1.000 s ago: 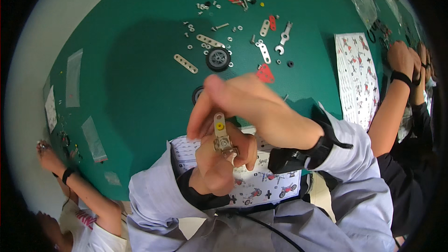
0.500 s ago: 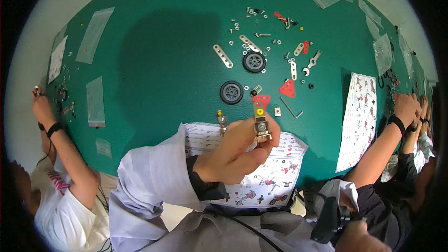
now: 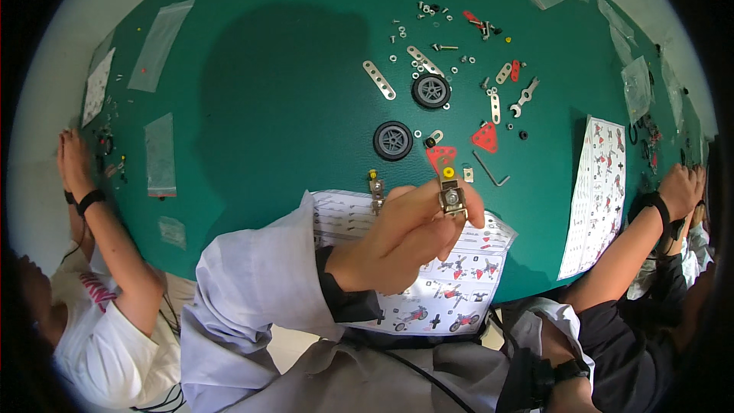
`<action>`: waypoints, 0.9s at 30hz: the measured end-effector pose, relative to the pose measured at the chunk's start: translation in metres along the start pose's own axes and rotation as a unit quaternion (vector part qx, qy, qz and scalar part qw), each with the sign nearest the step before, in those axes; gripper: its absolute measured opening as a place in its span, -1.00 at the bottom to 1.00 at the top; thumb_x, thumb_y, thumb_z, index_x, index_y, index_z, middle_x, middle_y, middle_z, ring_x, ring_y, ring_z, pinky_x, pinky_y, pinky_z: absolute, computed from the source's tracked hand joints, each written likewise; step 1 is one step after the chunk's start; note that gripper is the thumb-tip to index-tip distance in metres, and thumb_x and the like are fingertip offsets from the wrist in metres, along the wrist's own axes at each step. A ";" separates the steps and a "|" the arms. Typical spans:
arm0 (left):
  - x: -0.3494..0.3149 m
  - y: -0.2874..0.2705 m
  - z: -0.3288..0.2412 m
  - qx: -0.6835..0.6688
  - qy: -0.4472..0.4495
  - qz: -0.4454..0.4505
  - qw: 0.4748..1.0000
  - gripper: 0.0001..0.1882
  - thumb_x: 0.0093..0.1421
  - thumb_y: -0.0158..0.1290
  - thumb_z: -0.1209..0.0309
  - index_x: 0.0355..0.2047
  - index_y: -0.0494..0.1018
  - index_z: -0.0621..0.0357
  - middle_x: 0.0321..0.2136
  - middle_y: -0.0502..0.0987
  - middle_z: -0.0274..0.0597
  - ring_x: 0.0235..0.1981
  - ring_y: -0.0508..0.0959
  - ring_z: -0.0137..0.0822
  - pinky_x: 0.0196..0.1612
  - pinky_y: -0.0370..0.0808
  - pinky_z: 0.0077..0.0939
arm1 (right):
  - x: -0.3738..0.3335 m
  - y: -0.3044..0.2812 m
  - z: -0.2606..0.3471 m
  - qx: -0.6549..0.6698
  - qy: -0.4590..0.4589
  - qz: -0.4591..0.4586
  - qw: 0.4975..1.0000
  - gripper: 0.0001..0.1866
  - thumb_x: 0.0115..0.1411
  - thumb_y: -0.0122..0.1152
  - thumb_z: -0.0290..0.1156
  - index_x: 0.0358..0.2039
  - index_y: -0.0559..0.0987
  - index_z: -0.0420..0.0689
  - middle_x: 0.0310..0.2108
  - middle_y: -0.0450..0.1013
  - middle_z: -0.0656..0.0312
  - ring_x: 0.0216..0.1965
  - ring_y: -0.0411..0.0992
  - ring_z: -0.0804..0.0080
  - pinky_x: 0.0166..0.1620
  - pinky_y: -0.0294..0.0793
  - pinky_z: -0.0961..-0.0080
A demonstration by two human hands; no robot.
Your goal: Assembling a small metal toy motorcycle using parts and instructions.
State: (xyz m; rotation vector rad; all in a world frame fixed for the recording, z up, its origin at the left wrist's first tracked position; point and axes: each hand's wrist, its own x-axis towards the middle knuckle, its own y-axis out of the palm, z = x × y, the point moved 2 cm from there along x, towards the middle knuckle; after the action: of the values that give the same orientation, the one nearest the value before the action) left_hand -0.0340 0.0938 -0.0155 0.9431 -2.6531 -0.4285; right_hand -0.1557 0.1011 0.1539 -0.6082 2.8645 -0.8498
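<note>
My left hand (image 3: 409,241) is closed on a small metal bracket assembly (image 3: 453,200), holding it above the instruction sheet (image 3: 447,291). The assembly has a screw through its middle, and a yellow round piece sits on its upper strip. Beyond it lies a red perforated plate (image 3: 440,157), partly covered. A second bracket piece with a yellow knob (image 3: 376,191) stands on the table left of the hand. My right hand (image 3: 572,398) is low at the lower right edge, a black strap at its wrist; its fingers are out of sight.
Two toy wheels (image 3: 393,141), (image 3: 431,91) lie on the green table with perforated metal strips (image 3: 378,80), screws, nuts, a red triangle plate (image 3: 485,137), a hex key (image 3: 491,169) and a wrench (image 3: 524,98). Another sheet (image 3: 596,199) lies right. People work at both sides.
The whole view has shifted slightly, the table things now sitting further right. My left hand still holds the bracket assembly. My right hand has dropped lower, mostly beyond the lower edge.
</note>
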 end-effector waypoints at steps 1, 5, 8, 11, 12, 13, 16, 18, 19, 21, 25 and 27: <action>0.002 0.001 -0.003 0.022 -0.017 0.007 1.000 -0.70 0.28 -0.24 0.33 -0.23 0.34 0.36 -0.71 0.34 -0.28 -0.71 0.27 -0.55 -0.60 0.23 -0.66 | 0.000 0.001 0.000 -0.001 -0.003 -0.003 1.000 -0.56 0.08 0.05 0.04 -0.40 0.50 -0.13 -0.46 0.40 0.29 -0.44 0.33 0.46 -0.33 0.36 0.49; 0.005 0.003 -0.008 0.081 -0.030 -0.006 0.996 -0.73 0.27 -0.29 0.45 -0.16 0.33 0.38 -0.74 0.34 -0.31 -0.73 0.28 -0.56 -0.60 0.25 -0.67 | 0.000 0.004 -0.001 -0.014 -0.008 -0.019 1.000 -0.56 0.07 0.06 0.04 -0.40 0.51 -0.13 -0.47 0.40 0.29 -0.44 0.33 0.46 -0.34 0.35 0.49; 0.006 0.002 -0.009 0.127 -0.057 -0.013 0.990 -0.72 0.26 -0.27 0.50 -0.10 0.32 0.39 -0.72 0.37 -0.28 -0.72 0.35 -0.55 -0.60 0.27 -0.69 | -0.001 0.008 -0.004 -0.026 -0.009 -0.030 0.999 -0.56 0.06 0.07 0.05 -0.41 0.51 -0.14 -0.47 0.40 0.29 -0.45 0.33 0.46 -0.35 0.35 0.49; 0.005 0.002 -0.011 0.179 -0.034 -0.005 0.983 -0.77 0.22 -0.14 0.53 -0.15 0.38 0.37 -0.65 0.47 -0.26 -0.67 0.43 -0.55 -0.59 0.31 -0.70 | -0.003 0.010 -0.005 -0.031 -0.019 -0.041 0.998 -0.56 0.05 0.08 0.05 -0.41 0.51 -0.14 -0.48 0.40 0.28 -0.46 0.33 0.46 -0.36 0.35 0.49; 0.006 0.003 -0.011 0.197 -0.018 -0.019 0.980 -0.79 0.17 -0.04 0.51 -0.20 0.42 0.34 -0.60 0.50 -0.25 -0.66 0.45 -0.55 -0.58 0.34 -0.69 | -0.003 0.010 -0.005 -0.031 -0.024 -0.045 0.998 -0.55 0.05 0.08 0.05 -0.41 0.51 -0.14 -0.48 0.40 0.28 -0.46 0.33 0.46 -0.37 0.35 0.49; 0.005 0.004 -0.011 0.214 -0.003 -0.033 0.976 -0.81 0.12 0.07 0.49 -0.25 0.46 0.31 -0.56 0.54 -0.24 -0.64 0.47 -0.56 -0.57 0.36 -0.68 | -0.004 0.011 -0.005 -0.032 -0.029 -0.048 0.998 -0.55 0.05 0.09 0.05 -0.41 0.51 -0.14 -0.49 0.40 0.28 -0.46 0.33 0.46 -0.37 0.34 0.49; 0.005 0.001 -0.012 0.280 0.035 -0.004 0.959 -0.73 -0.05 0.26 0.41 -0.35 0.49 0.25 -0.52 0.57 -0.27 -0.65 0.49 -0.52 -0.56 0.38 -0.63 | -0.007 0.015 -0.003 -0.032 -0.047 -0.057 0.997 -0.55 0.04 0.10 0.05 -0.42 0.51 -0.15 -0.49 0.40 0.28 -0.47 0.33 0.46 -0.38 0.34 0.49; 0.007 0.004 -0.010 0.261 0.060 -0.009 0.964 -0.67 -0.13 0.32 0.35 -0.39 0.49 0.23 -0.54 0.55 -0.28 -0.66 0.48 -0.50 -0.57 0.37 -0.63 | -0.010 0.017 -0.001 -0.030 -0.062 -0.063 0.996 -0.55 0.03 0.10 0.05 -0.42 0.51 -0.15 -0.50 0.40 0.28 -0.48 0.33 0.46 -0.38 0.34 0.49; 0.008 0.005 -0.009 0.237 0.089 -0.013 0.967 -0.61 -0.22 0.38 0.29 -0.42 0.49 0.21 -0.56 0.54 -0.29 -0.66 0.48 -0.48 -0.57 0.36 -0.63 | -0.011 0.018 0.000 -0.030 -0.068 -0.065 0.995 -0.55 0.03 0.10 0.05 -0.42 0.51 -0.15 -0.50 0.40 0.28 -0.48 0.33 0.46 -0.39 0.34 0.49; 0.010 0.005 -0.012 0.278 0.092 -0.012 0.956 -0.58 -0.31 0.41 0.24 -0.55 0.45 0.18 -0.69 0.46 -0.33 -0.73 0.42 -0.45 -0.65 0.28 -0.60 | -0.013 0.021 0.003 -0.029 -0.080 -0.069 0.994 -0.54 0.03 0.11 0.05 -0.42 0.51 -0.15 -0.51 0.40 0.28 -0.48 0.33 0.46 -0.39 0.34 0.49; 0.011 0.005 -0.013 0.319 0.112 0.015 0.941 -0.64 -0.13 0.31 0.22 -0.64 0.36 0.15 -0.81 0.31 -0.29 -0.80 0.33 -0.36 -0.71 0.22 -0.51 | -0.017 0.026 0.003 -0.032 -0.101 -0.080 0.991 -0.54 0.02 0.12 0.05 -0.43 0.52 -0.16 -0.52 0.40 0.28 -0.49 0.33 0.46 -0.41 0.33 0.49; 0.011 0.007 -0.014 0.321 0.115 0.007 0.940 -0.65 -0.13 0.31 0.25 -0.66 0.34 0.14 -0.81 0.29 -0.28 -0.81 0.32 -0.35 -0.72 0.21 -0.50 | -0.018 0.029 0.004 -0.038 -0.106 -0.084 0.990 -0.54 0.01 0.13 0.05 -0.43 0.52 -0.16 -0.52 0.40 0.28 -0.50 0.33 0.46 -0.41 0.33 0.48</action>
State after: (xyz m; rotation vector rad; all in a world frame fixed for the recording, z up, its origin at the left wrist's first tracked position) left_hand -0.0409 0.0891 0.0013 1.0579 -2.5996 0.5636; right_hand -0.1485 0.1289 0.1347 -0.9005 2.6918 -0.6514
